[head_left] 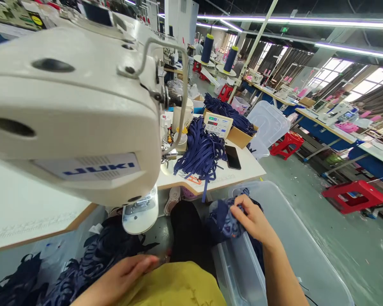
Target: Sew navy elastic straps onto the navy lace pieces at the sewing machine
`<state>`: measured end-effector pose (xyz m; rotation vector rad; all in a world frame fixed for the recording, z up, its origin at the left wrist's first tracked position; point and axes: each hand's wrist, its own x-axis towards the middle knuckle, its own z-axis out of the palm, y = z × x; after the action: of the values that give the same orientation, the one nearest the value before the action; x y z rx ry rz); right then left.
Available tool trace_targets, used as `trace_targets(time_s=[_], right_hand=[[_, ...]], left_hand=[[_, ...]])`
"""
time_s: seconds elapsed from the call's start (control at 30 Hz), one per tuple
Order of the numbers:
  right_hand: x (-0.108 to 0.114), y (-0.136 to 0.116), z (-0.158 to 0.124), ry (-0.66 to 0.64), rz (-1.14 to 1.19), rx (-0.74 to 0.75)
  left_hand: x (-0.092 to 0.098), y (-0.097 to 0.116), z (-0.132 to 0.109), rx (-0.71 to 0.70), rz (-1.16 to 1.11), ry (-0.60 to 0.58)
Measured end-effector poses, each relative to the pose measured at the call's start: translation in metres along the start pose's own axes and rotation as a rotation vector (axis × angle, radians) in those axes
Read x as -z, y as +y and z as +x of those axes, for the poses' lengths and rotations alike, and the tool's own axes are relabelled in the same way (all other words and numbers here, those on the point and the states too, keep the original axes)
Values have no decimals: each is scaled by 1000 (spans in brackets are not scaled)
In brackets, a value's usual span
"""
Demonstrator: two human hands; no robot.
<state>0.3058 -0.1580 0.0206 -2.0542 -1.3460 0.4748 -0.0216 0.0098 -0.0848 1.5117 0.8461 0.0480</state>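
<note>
The sewing machine (73,110) is the largest item in view: cream-white, lettered JUKI, standing at the left. Behind and below it runs the bench (250,168), white-topped with a wood-coloured edge. A clear plastic bin (244,265) stands at the right, beside the person's legs; more dark cloth lies inside. A heap of dark cloth (92,255) lies at the lower left. A tangled bundle of navy straps (201,151) rests on the bench, some ends hanging over the edge.

The left hand (135,267) is over the yellow garment (178,284) at the lap; its grip is released, fingers extended, tips blurred. The right hand (252,216) has its grip pinched on a piece of cloth (225,221), thumb against fingers, at the bin's near-left corner. The cloth is crumpled and soft, partly plain navy, partly patterned in lighter blue-grey; its lower edge is blurred.

A black phone (232,157) lies flat beside the straps.
</note>
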Motion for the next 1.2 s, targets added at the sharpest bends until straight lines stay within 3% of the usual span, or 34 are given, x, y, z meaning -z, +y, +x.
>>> trace_targets(time_s=[0.03,0.07,0.13,0.17,0.23,0.3,0.37,0.47,0.6,0.77,0.83,1.0,1.07,1.2], right_hand=[[-5,-17,-2,-68,55,58],[-12,-33,-4,-155,94,122],[-31,-60,-6,-317,185,223],[-40,-69,-5,-382,221,246],[-57,-78,-2,-427,222,247],[-68,-78,3,-409,167,219],[-77,-76,10,-383,108,220],[-90,-83,19,-417,100,350],[-106,-110,17,-548,289,500],[-113,-120,12,-590,535,335],[-113,-116,12,-531,582,259],[-111,-112,27,-217,508,136],[-111,-115,37,-190,456,115],[-114,-118,56,-213,375,145]], left_hand=[[-13,13,4,2,-145,-250],[-26,26,7,-11,-323,-407],[-46,49,10,-8,-634,-568],[-51,57,11,-15,-728,-549],[-50,62,12,-52,-830,-332],[-37,56,9,-56,-847,-40],[-21,46,-1,-14,-844,147],[-6,40,-25,4,-776,177],[-1,65,-53,-153,-400,111],[-1,97,-61,-308,-2,192],[-2,101,-57,-303,89,181],[-2,105,-49,-237,202,208],[-1,107,-49,-372,352,320],[4,109,-45,-908,897,711]])
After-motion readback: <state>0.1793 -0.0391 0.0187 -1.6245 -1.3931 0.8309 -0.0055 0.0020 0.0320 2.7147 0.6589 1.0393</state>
